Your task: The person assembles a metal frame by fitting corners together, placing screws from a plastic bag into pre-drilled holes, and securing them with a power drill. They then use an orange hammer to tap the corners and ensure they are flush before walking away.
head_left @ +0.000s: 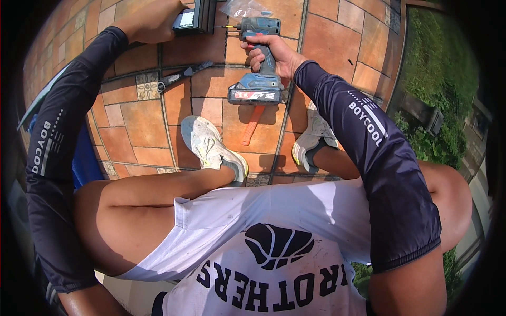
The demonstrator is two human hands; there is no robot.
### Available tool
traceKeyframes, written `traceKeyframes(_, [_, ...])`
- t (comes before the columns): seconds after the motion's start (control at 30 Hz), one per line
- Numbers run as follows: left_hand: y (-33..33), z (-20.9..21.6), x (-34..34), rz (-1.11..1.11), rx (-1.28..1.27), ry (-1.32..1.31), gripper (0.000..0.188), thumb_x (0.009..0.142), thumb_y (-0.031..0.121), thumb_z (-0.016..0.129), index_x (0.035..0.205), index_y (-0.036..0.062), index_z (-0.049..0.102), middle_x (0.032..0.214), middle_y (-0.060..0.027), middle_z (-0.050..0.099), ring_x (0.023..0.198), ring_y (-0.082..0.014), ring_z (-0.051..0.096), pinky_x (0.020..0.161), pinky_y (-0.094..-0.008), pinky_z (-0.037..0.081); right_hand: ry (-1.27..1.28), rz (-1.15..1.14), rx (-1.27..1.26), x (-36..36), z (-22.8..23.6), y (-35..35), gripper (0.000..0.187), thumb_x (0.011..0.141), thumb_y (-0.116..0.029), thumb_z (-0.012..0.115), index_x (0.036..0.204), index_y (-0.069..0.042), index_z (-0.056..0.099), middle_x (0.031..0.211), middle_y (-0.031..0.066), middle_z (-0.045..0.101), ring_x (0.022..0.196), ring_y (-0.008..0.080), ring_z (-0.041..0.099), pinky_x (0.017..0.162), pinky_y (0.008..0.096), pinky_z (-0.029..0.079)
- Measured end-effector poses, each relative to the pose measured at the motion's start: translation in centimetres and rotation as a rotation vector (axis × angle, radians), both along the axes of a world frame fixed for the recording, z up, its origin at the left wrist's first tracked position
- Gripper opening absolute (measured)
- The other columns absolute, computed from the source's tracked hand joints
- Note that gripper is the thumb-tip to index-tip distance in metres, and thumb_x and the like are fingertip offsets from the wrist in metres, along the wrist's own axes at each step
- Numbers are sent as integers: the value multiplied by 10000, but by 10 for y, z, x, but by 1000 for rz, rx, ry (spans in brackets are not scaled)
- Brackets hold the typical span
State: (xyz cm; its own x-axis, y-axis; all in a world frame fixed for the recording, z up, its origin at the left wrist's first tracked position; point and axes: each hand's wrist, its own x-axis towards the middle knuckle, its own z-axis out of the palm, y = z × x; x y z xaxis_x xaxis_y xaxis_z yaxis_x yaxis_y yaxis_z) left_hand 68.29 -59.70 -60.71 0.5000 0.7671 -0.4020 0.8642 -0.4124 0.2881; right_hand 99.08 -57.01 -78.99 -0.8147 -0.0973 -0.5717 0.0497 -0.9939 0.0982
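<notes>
Right hand [282, 57] wraps the cordless impact driver [268, 64] by its handle, far centre — probably base-heavy, stiff, best held there. Left hand [150, 22] meets the black box [203, 18], far left — grip unclear.

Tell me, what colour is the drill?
The drill is blue and dark grey; it shows best in the head view.

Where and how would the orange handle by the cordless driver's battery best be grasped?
Probably by the free end of the orange handle, pinched across its narrow width, coming from above on the wearer's side. It is long and slim and appears to lie on the tiles; its far end is hidden behind the cordless driver in the right hand.
</notes>
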Motion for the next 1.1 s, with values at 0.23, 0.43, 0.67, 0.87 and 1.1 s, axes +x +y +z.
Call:
traceKeyframes(0.23, [-4,12,11,9,46,13,512,665,-36,774,1170,-88,711,1025,-309,718,992,-474,691,909,-468,571,41,21,32,-7,1,2,226,1080,-281,628,1092,-56,646,716,-66,505,581,42,481,585,241,487])
traceKeyframes(0.43, [-2,13,10,-11,21,19,462,665,-41,778,1122,-83,722,1034,-308,720,993,-472,693,906,-465,573,42,21,52,-10,1,-1,200,1082,-271,622,1020,-81,628,701,-76,503,564,36,476,577,235,474])
traceKeyframes(0.67, [-4,27,24,9,15,31,431,676,-43,772,1104,-62,733,1019,-306,722,984,-463,700,899,-461,576,65,38,23,-11,-2,0,204,1080,-257,620,950,-103,589,690,-84,495,551,33,456,568,243,442])
traceKeyframes(0.87, [-3,19,16,6,11,38,419,690,-48,754,1108,-55,734,1013,-306,725,970,-464,704,882,-462,579,54,40,17,-16,0,0,201,1081,-256,616,956,-101,586,689,-83,488,551,35,452,569,244,442])
traceKeyframes(1.1, [-1,16,12,1,16,5,407,701,-53,749,1108,-52,734,1006,-299,729,968,-461,705,884,-460,579,37,47,15,-22,0,-1,200,1077,-253,622,961,-93,589,686,-80,481,553,34,451,570,245,447])
